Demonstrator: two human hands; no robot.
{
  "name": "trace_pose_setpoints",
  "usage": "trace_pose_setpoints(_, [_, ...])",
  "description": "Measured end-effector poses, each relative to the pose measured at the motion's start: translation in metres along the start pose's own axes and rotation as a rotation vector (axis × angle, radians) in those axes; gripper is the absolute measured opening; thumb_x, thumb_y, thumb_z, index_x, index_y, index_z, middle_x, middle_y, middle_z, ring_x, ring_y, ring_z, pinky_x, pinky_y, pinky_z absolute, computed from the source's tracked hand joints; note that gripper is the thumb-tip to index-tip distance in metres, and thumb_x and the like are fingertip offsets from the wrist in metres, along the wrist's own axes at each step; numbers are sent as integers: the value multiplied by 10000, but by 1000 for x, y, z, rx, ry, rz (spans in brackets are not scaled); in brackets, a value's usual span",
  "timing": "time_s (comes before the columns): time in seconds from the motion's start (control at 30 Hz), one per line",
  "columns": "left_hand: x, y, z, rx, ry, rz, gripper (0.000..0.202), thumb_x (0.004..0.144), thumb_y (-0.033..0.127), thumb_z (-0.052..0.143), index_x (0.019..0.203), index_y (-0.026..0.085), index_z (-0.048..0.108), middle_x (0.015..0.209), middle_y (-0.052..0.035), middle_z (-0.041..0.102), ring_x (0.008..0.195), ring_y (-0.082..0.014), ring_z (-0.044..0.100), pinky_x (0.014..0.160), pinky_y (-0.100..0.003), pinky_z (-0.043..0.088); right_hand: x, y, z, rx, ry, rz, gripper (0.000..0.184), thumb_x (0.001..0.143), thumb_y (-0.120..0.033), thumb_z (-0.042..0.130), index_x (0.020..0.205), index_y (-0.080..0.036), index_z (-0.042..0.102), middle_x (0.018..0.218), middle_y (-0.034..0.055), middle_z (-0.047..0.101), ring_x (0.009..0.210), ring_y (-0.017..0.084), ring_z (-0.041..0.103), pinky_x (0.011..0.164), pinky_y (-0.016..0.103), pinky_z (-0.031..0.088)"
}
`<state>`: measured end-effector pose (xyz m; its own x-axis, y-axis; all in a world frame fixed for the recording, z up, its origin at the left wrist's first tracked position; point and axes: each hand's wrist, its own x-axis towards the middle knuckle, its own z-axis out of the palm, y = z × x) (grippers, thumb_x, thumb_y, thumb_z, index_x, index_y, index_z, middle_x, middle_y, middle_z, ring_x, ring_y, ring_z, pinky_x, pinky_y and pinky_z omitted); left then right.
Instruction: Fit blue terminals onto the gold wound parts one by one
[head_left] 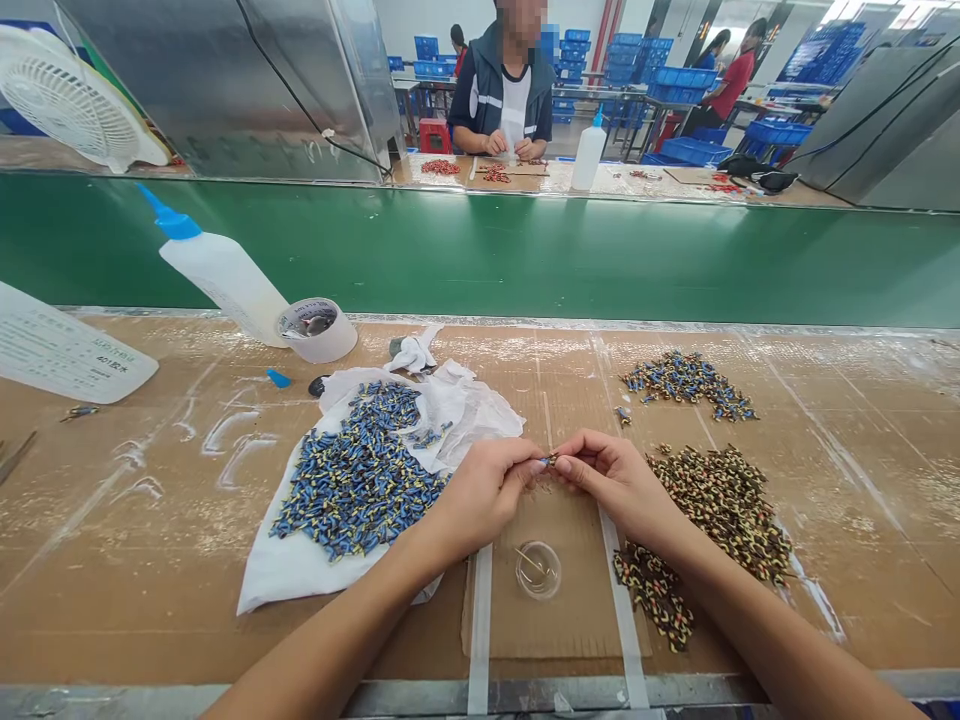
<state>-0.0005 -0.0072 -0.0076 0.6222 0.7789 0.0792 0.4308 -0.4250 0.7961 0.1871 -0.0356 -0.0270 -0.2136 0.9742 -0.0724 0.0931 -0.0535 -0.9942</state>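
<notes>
My left hand (484, 490) is closed, thumb and forefinger pinching a small blue piece (546, 460). Tip to tip with it, my right hand (619, 480) pinches a small dark piece, mostly covered by the fingers; the two pieces meet. Many blue pieces with yellow and dark marks (360, 470) lie on a white plastic bag (274, 575) left of my hands. Heaped beside my right forearm are dark brown and yellow pieces (727, 505). Farther back is a smaller pile of blue and dark pieces (686, 385). A round clear dish (538, 570) holding a thin stick sits below my hands.
Bottles with glue-type nozzles (225, 275) and a tape roll (319, 332) stand at the left. Pale tape strips (480, 630) cross the cardboard-covered table (862, 430). Beyond a green belt (465, 240), a co-worker (502, 100) handles small red pieces. A fan (75, 100) stands far left.
</notes>
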Motion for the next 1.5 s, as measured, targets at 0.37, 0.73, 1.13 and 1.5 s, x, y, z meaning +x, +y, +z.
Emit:
trace_pose_setpoints(0.37, [0, -4, 2, -197, -62, -72, 269, 905, 192, 427, 738, 139, 632, 633, -1, 552, 616, -123, 498, 595, -227, 378, -1, 7, 0, 125, -58, 29, 250, 847, -422, 636, 804, -180, 593, 722, 4, 626, 657, 136, 572, 617, 257, 460])
trace_pose_setpoints(0.73, [-2, 1, 3, -102, -37, -95, 309, 918, 202, 432, 646, 146, 565, 578, 21, 524, 556, -106, 472, 553, -222, 338, -6, 6, 8, 25, 31, -28, 232, 888, -381, 587, 769, -183, 564, 715, 14, 626, 675, 150, 575, 630, 267, 452])
trace_pose_setpoints(1.13, [-1, -4, 5, -241, -42, -107, 286, 943, 241, 414, 773, 138, 620, 652, -3, 574, 614, -113, 520, 601, -219, 382, -4, 2, 1, 149, -32, 50, 243, 895, -384, 597, 783, -171, 570, 745, 18, 632, 682, 130, 567, 630, 244, 444])
trace_pose_setpoints(1.5, [0, -4, 4, -247, -47, -110, 292, 937, 229, 414, 724, 136, 591, 629, 7, 549, 608, -105, 505, 591, -212, 366, -5, 2, 2, 48, -14, 4, 186, 917, -330, 571, 805, -181, 567, 772, 29, 647, 721, 149, 576, 655, 265, 447])
